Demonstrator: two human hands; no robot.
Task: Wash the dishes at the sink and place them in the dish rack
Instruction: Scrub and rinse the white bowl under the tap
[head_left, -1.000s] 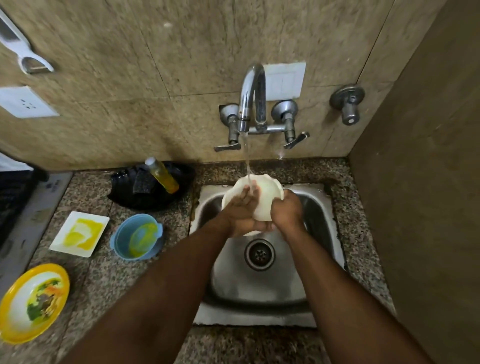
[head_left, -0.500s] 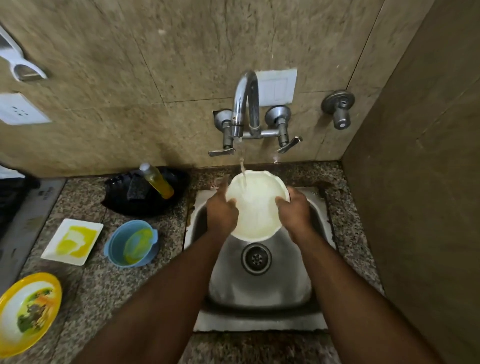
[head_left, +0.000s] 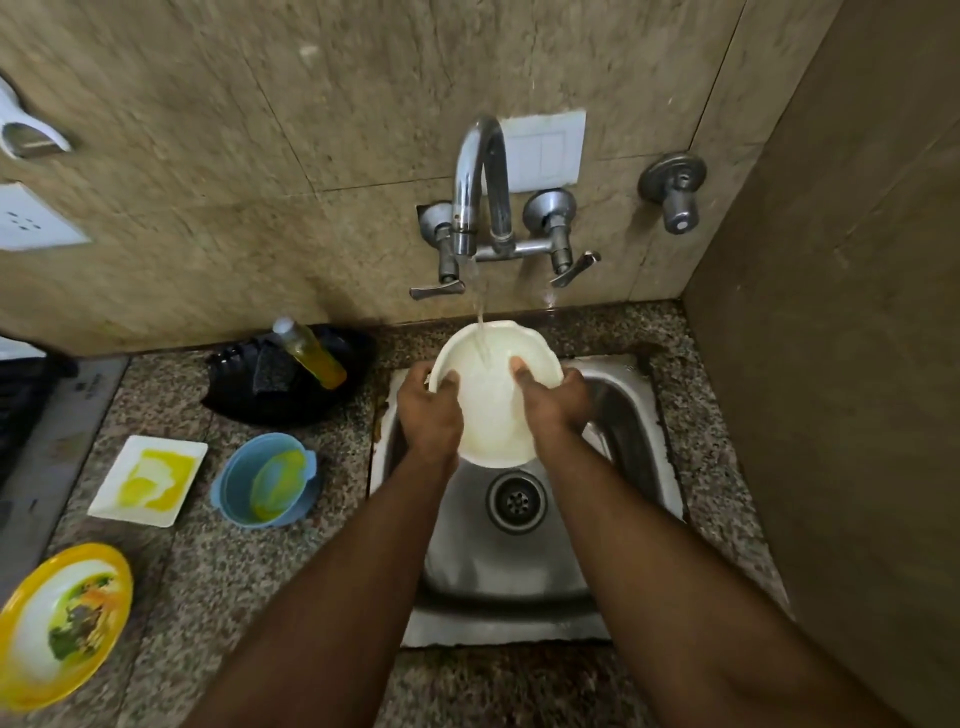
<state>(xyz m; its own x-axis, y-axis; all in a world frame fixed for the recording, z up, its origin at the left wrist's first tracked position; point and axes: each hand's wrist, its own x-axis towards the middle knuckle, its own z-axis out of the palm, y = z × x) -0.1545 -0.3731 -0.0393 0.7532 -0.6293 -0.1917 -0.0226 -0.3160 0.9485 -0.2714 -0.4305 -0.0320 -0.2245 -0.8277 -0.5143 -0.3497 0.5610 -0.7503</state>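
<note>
A white plate (head_left: 488, 410) with a scalloped rim is held tilted over the steel sink (head_left: 639, 415), its face toward me. My left hand (head_left: 428, 410) grips its left edge and my right hand (head_left: 553, 400) grips its right edge, thumbs on the face. Water runs from the tap (head_left: 478, 182) onto the upper part of the plate. On the counter to the left wait a white square dish (head_left: 148, 480) with yellow smears, a blue bowl (head_left: 265, 480) and a yellow-rimmed plate (head_left: 62, 623) with food scraps.
A black tray (head_left: 291, 384) behind the blue bowl holds a dish-soap bottle (head_left: 311, 353) and a dark scrubber (head_left: 272, 371). A brown wall (head_left: 831, 364) closes off the right side. A black rack (head_left: 21, 410) shows at the far left edge.
One second ago my left hand rubbed across the plate's surface. The plate has since turned to face me, with both hands now on its edges under the stream.
</note>
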